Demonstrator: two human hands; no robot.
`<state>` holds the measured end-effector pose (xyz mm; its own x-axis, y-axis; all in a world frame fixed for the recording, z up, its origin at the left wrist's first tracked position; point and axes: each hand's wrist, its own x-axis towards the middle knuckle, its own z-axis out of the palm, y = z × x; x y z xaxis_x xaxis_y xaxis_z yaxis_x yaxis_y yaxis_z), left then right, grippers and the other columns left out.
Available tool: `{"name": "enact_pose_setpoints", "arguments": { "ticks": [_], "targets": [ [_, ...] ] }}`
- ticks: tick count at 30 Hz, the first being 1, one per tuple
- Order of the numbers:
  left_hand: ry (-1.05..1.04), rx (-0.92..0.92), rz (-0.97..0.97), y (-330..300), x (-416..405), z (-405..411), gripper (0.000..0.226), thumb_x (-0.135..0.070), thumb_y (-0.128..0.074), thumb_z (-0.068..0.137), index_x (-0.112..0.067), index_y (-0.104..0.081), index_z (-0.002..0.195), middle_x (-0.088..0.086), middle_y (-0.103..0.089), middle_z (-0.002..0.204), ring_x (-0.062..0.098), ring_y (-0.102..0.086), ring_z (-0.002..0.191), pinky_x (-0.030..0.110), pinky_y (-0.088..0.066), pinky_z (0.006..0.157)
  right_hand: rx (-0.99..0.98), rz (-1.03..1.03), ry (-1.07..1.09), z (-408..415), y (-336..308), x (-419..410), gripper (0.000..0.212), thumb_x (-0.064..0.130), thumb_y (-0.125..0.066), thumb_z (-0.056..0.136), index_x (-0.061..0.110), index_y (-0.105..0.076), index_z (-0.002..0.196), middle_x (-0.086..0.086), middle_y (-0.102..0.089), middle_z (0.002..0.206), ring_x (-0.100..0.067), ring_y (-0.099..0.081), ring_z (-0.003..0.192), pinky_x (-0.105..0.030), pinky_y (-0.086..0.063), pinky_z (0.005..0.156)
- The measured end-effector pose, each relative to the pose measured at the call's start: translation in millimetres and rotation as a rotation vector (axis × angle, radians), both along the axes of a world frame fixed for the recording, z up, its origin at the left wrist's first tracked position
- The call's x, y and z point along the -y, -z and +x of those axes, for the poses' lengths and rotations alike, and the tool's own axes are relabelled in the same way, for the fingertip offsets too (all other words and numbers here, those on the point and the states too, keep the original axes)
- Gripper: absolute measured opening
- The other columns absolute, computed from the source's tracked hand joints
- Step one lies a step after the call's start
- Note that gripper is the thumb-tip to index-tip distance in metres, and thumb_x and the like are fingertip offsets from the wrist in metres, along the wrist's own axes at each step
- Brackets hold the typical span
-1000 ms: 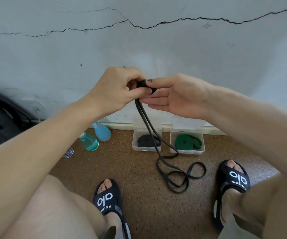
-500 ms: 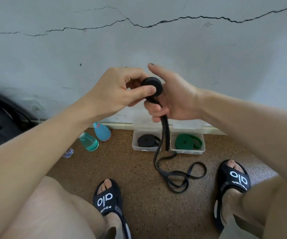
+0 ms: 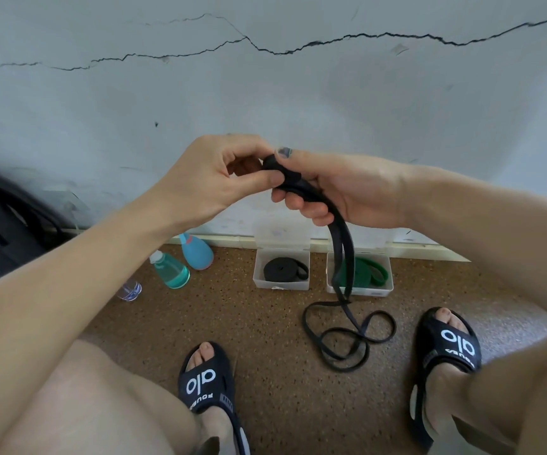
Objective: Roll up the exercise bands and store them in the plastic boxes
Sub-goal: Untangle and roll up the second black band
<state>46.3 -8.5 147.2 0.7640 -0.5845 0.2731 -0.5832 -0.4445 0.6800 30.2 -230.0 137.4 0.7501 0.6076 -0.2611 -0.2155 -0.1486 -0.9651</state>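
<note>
A black exercise band [image 3: 339, 231] is held at chest height; its rolled end is pinched by the left hand [image 3: 213, 178]; the right hand [image 3: 347, 192] is curled around it. Its tail is trailed onto the floor [image 3: 265, 323] before two plastic boxes [image 3: 281, 284].

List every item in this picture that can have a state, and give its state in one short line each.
black band in hand: partly rolled, tail loose on floor
left hand: pinches the roll
right hand: grips the band
left box: open, holds rolled black band
right box: open, holds green band

Home workout corner: cracked wall [image 3: 298, 93], cork floor [image 3: 265, 323].
</note>
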Motion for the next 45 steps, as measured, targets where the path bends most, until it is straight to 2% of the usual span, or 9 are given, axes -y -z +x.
{"name": "enact_pose_setpoints", "arguments": {
  "ticks": [4, 9, 13, 19, 23, 29, 34, 39, 45],
  "targets": [
    [-0.039, -0.103, 0.023, 12.6, 2.7, 1.5, 0.025, -0.007, -0.07, 0.094, -0.009, -0.068, 0.119, 0.005, -0.074, 0.107, 0.024, -0.073, 0.097, 0.04, -0.057, 0.093, 0.405, -0.354, 0.241, -4.9, 5.9, -3.9, 0.045, 0.054, -0.057, 0.099, 0.013, -0.07, 0.085, 0.008, -0.06, 0.063, -0.009, -0.045, 0.052, -0.02, -0.036, 0.051],
    [-0.059, -0.879, -0.279, 19.2, 10.2, -3.5, 0.039, -0.037, -0.046, 0.103, -0.004, -0.065, 0.111, 0.01, -0.065, 0.094, 0.018, -0.066, 0.078, 0.026, -0.056, 0.074, 0.892, -0.7, 0.302, -14.7, 17.4, -4.5, 0.032, 0.054, -0.062, 0.095, 0.022, -0.066, 0.1, 0.011, -0.057, 0.072, -0.011, -0.051, 0.063, -0.029, -0.036, 0.054],
    [-0.05, -0.692, -0.22, 22.5, 22.8, -5.8, 0.039, -0.032, -0.042, 0.108, 0.0, -0.064, 0.1, 0.003, -0.051, 0.072, 0.011, -0.049, 0.061, 0.023, -0.041, 0.059, 1.057, -0.798, 0.31, -18.2, 20.7, -14.2, 0.042, 0.058, -0.057, 0.096, 0.018, -0.062, 0.109, 0.008, -0.059, 0.084, -0.016, -0.05, 0.072, -0.033, -0.034, 0.06],
    [-0.007, -0.552, -0.163, 12.9, 12.5, -1.8, 0.028, -0.024, -0.047, 0.105, -0.008, -0.068, 0.099, -0.007, -0.06, 0.07, 0.009, -0.045, 0.059, 0.019, -0.038, 0.056, 0.902, -0.606, 0.308, -17.5, 13.5, -13.3, 0.039, 0.054, -0.072, 0.085, 0.023, -0.06, 0.106, 0.009, -0.061, 0.08, -0.007, -0.052, 0.066, -0.026, -0.041, 0.059],
    [-0.007, -0.444, -0.011, 10.7, 0.6, 0.6, 0.037, -0.031, -0.055, 0.1, 0.003, -0.068, 0.105, 0.002, -0.061, 0.073, 0.014, -0.046, 0.06, 0.017, -0.041, 0.059, 0.727, -0.498, 0.181, -12.2, 4.3, -1.4, 0.015, 0.039, -0.073, 0.089, 0.03, -0.068, 0.1, 0.008, -0.064, 0.077, -0.003, -0.054, 0.065, -0.017, -0.04, 0.057],
    [0.024, -0.396, 0.113, 5.4, -2.8, -0.2, 0.038, -0.037, -0.06, 0.094, 0.001, -0.065, 0.092, -0.001, -0.061, 0.069, 0.015, -0.047, 0.058, 0.021, -0.04, 0.058, 0.822, -0.577, 0.202, -7.6, -1.2, 10.0, 0.007, 0.018, -0.073, 0.09, 0.022, -0.068, 0.09, 0.01, -0.067, 0.074, 0.0, -0.06, 0.071, -0.013, -0.045, 0.062],
    [0.027, -0.382, 0.118, 1.0, -3.4, 0.6, 0.041, -0.038, -0.063, 0.09, 0.002, -0.065, 0.092, 0.001, -0.061, 0.069, 0.012, -0.049, 0.057, 0.02, -0.041, 0.057, 0.779, -0.537, 0.185, -11.8, -2.6, 5.0, 0.008, 0.009, -0.061, 0.092, 0.016, -0.056, 0.093, 0.002, -0.074, 0.078, -0.015, -0.069, 0.071, -0.035, -0.053, 0.06],
    [0.026, -0.388, 0.127, -0.8, -8.8, -0.2, 0.035, -0.035, -0.07, 0.091, 0.0, -0.066, 0.089, 0.002, -0.063, 0.07, 0.011, -0.049, 0.057, 0.018, -0.042, 0.056, 0.63, -0.448, 0.161, -12.6, -8.0, 9.1, 0.019, 0.017, -0.068, 0.091, 0.026, -0.059, 0.105, 0.005, -0.072, 0.101, -0.008, -0.065, 0.076, -0.026, -0.046, 0.07],
    [0.045, -0.43, 0.225, -0.2, -10.6, -0.6, 0.022, -0.034, -0.072, 0.088, -0.013, -0.068, 0.081, 0.003, -0.061, 0.069, 0.011, -0.049, 0.058, 0.018, -0.04, 0.054, 0.639, -0.379, 0.09, -13.8, -8.4, 10.0, 0.009, 0.026, -0.069, 0.096, 0.028, -0.075, 0.103, 0.005, -0.076, 0.084, -0.004, -0.066, 0.077, -0.013, -0.043, 0.067]
  ]
}}
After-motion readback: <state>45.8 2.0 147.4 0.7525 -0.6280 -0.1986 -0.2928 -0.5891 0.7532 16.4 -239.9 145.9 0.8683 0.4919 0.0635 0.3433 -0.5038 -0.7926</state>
